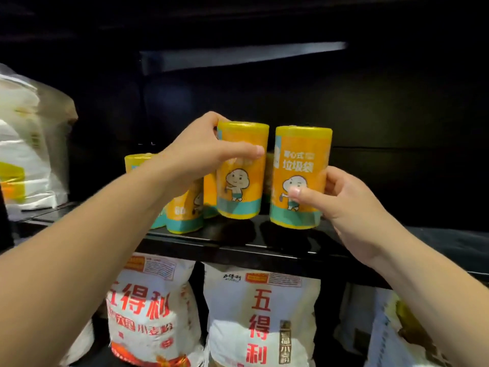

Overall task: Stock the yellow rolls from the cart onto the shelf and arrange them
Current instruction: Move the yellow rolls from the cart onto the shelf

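The black shelf (238, 242) runs wide and deep in front of me, with flour bags (262, 313) on the level below and white packs (26, 154) piled at its left end. Both my arms reach up to it.

My left hand (195, 160) is wrapped round the upper part of the left roll (242, 186), thumb across the front and fingers behind. My right hand (344, 202) clasps the lower side of the right roll (301, 154), thumb pressed on the printed figure. Both rolls are upright with labels toward me, just beside each other with a narrow gap, over the front part of the shelf. I cannot tell whether their bases sit on the board or hang a little above it. To the left, partly hidden by my left forearm, the standing rolls (185, 213) are grouped closely.

I take this as the placing step. I should bring both rolls straight down so the bases land flat, since such tall, narrow cylinders will tip if set on an edge. Then I would slide the left roll against the standing rolls and the right roll against it, fronts level and faces forward. The wrap looks slick, so I want a firm grip without crushing. I would let go one hand at a time, easing each thumb off last.
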`<act>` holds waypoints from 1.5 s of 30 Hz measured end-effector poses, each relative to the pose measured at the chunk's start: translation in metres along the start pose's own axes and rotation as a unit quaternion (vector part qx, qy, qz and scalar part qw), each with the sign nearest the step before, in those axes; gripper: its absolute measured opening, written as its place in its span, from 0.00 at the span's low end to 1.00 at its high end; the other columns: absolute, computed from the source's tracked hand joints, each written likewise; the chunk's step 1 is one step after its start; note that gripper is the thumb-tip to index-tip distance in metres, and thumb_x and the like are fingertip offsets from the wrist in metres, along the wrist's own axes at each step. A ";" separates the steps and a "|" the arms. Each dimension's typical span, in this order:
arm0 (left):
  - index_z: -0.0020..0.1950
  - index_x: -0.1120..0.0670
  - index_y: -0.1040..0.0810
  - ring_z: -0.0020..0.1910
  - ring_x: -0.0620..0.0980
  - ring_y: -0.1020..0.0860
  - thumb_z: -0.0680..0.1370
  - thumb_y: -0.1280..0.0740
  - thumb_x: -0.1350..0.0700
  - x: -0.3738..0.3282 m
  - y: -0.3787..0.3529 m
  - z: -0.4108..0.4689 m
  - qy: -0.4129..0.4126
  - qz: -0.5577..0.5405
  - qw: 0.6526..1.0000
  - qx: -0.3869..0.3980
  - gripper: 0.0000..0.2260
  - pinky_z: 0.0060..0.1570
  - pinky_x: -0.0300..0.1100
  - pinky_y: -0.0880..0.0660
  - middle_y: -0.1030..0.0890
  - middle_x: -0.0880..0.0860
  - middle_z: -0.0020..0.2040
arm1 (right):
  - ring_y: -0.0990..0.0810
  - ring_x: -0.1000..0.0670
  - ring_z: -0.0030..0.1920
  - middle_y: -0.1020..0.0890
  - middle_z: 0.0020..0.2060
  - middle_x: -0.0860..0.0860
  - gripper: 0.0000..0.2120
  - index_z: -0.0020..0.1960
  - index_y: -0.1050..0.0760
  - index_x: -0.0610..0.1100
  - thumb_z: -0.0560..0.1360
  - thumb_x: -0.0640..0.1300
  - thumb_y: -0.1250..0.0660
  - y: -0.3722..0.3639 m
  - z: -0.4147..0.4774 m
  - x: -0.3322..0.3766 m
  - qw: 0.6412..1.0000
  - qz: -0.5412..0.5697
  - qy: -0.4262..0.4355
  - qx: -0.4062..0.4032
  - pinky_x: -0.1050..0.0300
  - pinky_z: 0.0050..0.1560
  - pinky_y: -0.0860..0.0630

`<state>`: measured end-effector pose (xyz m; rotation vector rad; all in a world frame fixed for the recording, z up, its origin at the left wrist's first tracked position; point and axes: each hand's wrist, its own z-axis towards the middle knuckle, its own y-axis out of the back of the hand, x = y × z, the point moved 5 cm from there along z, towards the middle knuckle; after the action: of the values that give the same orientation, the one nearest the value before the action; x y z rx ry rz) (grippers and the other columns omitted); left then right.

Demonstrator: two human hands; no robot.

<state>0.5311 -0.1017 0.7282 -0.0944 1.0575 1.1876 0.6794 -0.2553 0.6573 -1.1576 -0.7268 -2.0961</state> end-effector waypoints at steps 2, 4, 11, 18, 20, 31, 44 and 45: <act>0.59 0.50 0.27 0.47 0.47 0.18 0.66 0.21 0.45 -0.005 0.003 0.011 0.005 0.035 0.999 0.019 0.27 0.50 0.47 0.19 0.18 0.51 0.50 | 0.15 0.53 0.52 0.14 0.52 0.54 0.27 0.61 0.22 0.50 0.63 0.53 0.24 0.002 0.011 0.000 1.000 -0.019 -0.006 -0.008 0.47 0.56 0.19; 0.58 0.52 0.26 0.45 0.46 0.20 0.67 0.22 0.45 -0.011 0.004 0.023 0.000 0.084 0.996 0.041 0.25 0.47 0.45 0.21 0.19 0.52 0.48 | 0.15 0.54 0.53 0.14 0.52 0.54 0.26 0.61 0.22 0.50 0.64 0.54 0.24 0.003 0.022 0.000 0.999 -0.044 -0.015 -0.020 0.48 0.57 0.20; 0.64 0.55 0.28 0.44 0.46 0.20 0.68 0.23 0.43 -0.013 0.001 0.065 -0.016 0.207 0.970 0.124 0.30 0.34 0.36 0.25 0.21 0.49 0.48 | 0.15 0.51 0.52 0.14 0.50 0.52 0.22 0.58 0.22 0.50 0.66 0.50 0.21 0.007 0.069 -0.018 0.989 -0.094 -0.083 -0.075 0.43 0.58 0.20; 0.65 0.54 0.26 0.45 0.46 0.23 0.66 0.21 0.42 -0.002 -0.006 0.083 -0.020 0.293 0.940 0.172 0.32 0.38 0.39 0.24 0.22 0.48 0.47 | 0.16 0.48 0.51 0.15 0.50 0.49 0.25 0.58 0.23 0.46 0.64 0.47 0.19 0.004 0.101 -0.035 0.977 -0.137 -0.138 -0.087 0.45 0.57 0.20; 0.66 0.54 0.26 0.46 0.47 0.23 0.66 0.22 0.42 0.004 -0.007 0.086 -0.013 0.306 0.936 0.172 0.33 0.39 0.40 0.24 0.23 0.48 0.47 | 0.16 0.48 0.52 0.15 0.50 0.49 0.30 0.58 0.22 0.46 0.59 0.49 0.17 0.001 0.107 -0.040 0.976 -0.142 -0.150 -0.074 0.44 0.58 0.21; 0.72 0.54 0.31 0.53 0.49 0.27 0.68 0.25 0.37 0.028 -0.017 0.095 -0.021 0.371 0.909 0.188 0.38 0.48 0.42 0.26 0.24 0.53 0.63 | 0.19 0.46 0.58 0.17 0.57 0.48 0.33 0.64 0.25 0.46 0.62 0.38 0.18 -0.010 0.122 -0.063 0.972 -0.120 -0.191 -0.065 0.43 0.62 0.24; 0.71 0.54 0.30 0.53 0.49 0.25 0.68 0.25 0.38 0.036 -0.021 0.096 -0.047 0.411 0.891 0.188 0.37 0.50 0.42 0.23 0.23 0.52 0.61 | 0.23 0.44 0.64 0.20 0.62 0.48 0.37 0.68 0.28 0.47 0.62 0.41 0.17 -0.021 0.133 -0.082 0.967 -0.093 -0.227 -0.066 0.44 0.65 0.27; 0.70 0.54 0.30 0.54 0.49 0.25 0.68 0.25 0.38 0.037 -0.021 0.095 -0.049 0.410 0.892 0.185 0.37 0.50 0.42 0.23 0.23 0.52 0.61 | 0.23 0.45 0.64 0.20 0.63 0.48 0.37 0.68 0.28 0.47 0.63 0.40 0.18 -0.022 0.135 -0.083 0.967 -0.094 -0.228 -0.062 0.45 0.65 0.27</act>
<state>0.6057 -0.0305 0.7447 0.7763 1.2572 1.6815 0.7685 -0.1237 0.6436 -1.7347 -0.9540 -2.0677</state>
